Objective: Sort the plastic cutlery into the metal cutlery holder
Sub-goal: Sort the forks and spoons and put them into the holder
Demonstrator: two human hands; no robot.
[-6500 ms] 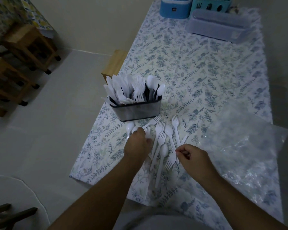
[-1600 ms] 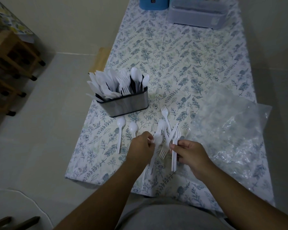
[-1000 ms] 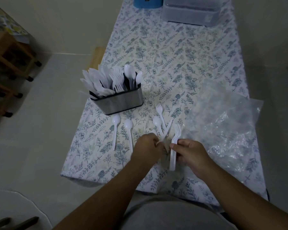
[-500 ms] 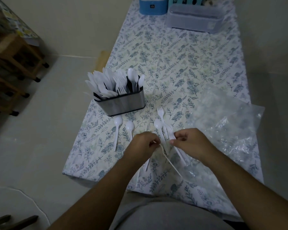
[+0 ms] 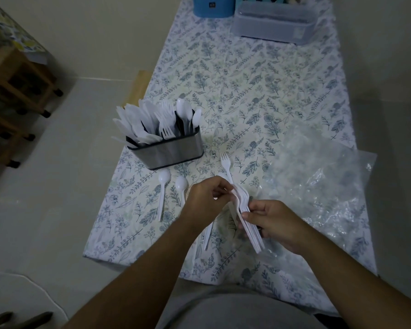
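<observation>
A long table (image 5: pixel 259 96) under a pale cloth printed with blue-green leaves and flowers runs away from the viewer across a dim room with a light floor and a plain wall. A bundle of white plastic forks (image 5: pixel 243 210) is held just above the near part of the cloth; its long axis runs from the tines, up and to the left, down to the handle ends at lower right. The right hand (image 5: pixel 274 223) has its fingers and thumb curled around the handles, while the left hand (image 5: pixel 205 198) pinches the tine end with its fingertips. One loose fork (image 5: pixel 226 163) lies on the cloth just beyond the hands, tines pointing away from the viewer, and two loose spoons (image 5: pixel 161 193) lie side by side to the left, bowls pointing toward the metal cutlery holder (image 5: pixel 169 150). The holder stands near the table's left edge, packed with upright white knives, forks and spoons. A crumpled clear plastic bag (image 5: pixel 323 184) lies to the right. At the far end stand a blue container (image 5: pixel 212 7) and a translucent lidded box (image 5: pixel 273 22). Wooden furniture (image 5: pixel 12 96) stands on the floor at left.
</observation>
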